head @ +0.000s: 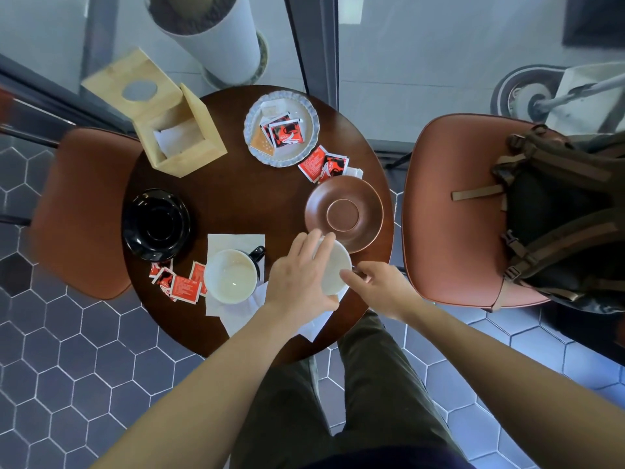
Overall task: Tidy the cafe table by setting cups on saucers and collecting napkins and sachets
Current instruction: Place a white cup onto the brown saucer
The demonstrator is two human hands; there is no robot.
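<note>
Head view: brown saucer (red sachets behind) adjoins held cup.

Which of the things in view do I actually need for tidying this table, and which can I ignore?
Needed:
white cup, held by left hand and right hand
brown saucer
black-handled cup
black saucer
napkins
red sachets
scalloped plate
napkin box

Ignore:
backpack
chairs

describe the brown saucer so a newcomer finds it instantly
On the round dark wooden table, look to the right edge, next to the chair holding the backpack. The brown saucer lies there empty, matte copper-brown, unlike the glossy black saucer opposite.
</note>
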